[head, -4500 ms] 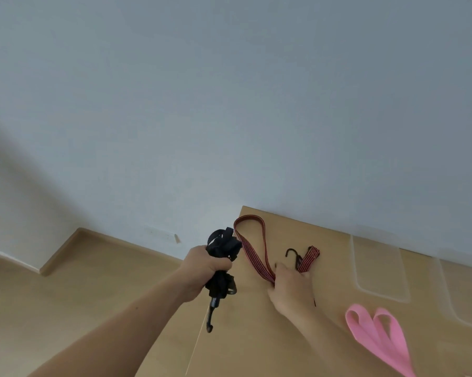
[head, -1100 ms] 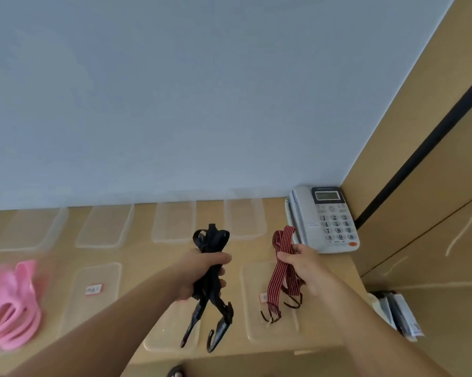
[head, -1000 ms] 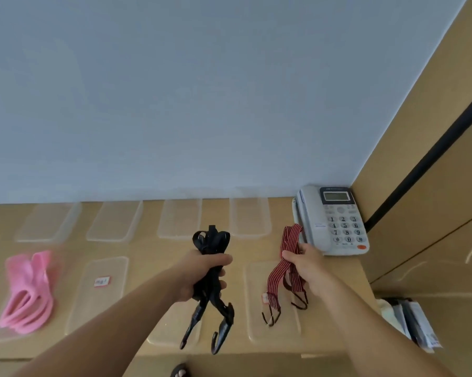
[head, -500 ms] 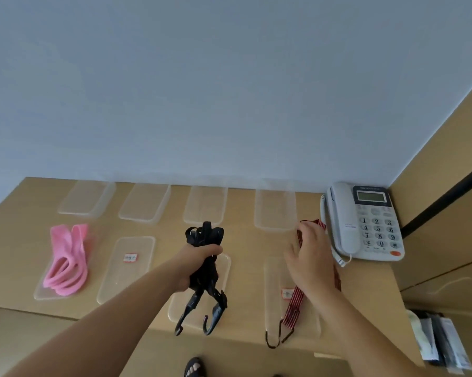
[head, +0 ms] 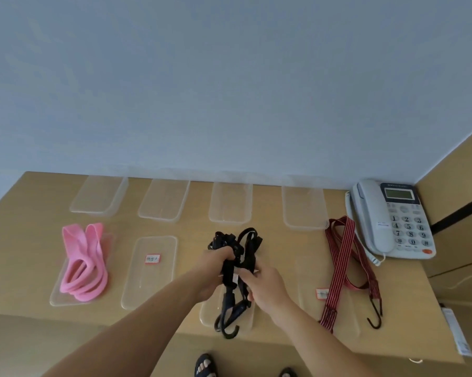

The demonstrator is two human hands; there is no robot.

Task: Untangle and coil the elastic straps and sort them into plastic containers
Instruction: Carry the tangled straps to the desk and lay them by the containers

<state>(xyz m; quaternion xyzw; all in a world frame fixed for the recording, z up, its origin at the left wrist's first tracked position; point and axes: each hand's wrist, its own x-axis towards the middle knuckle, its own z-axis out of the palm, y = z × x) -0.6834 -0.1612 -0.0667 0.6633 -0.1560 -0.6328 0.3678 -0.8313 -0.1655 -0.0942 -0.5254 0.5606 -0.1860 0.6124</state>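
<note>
Currently left hand (head: 215, 265), right hand (head: 266, 285) both clutch black strap (head: 227, 300); container label (head: 152, 258) writing illegible.

Both forearms are extended forward; the left hand (head: 215, 263) and right hand (head: 264, 284) are clenched together round a black hooked elastic strap (head: 249, 251).

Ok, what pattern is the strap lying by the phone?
The strap is red with dark lengthwise stripes; the head view shows it.

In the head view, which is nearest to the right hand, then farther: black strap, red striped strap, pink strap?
1. The black strap: gripped in the right hand, centre.
2. The red striped strap: on the table, to the right.
3. The pink strap: far left.
</note>
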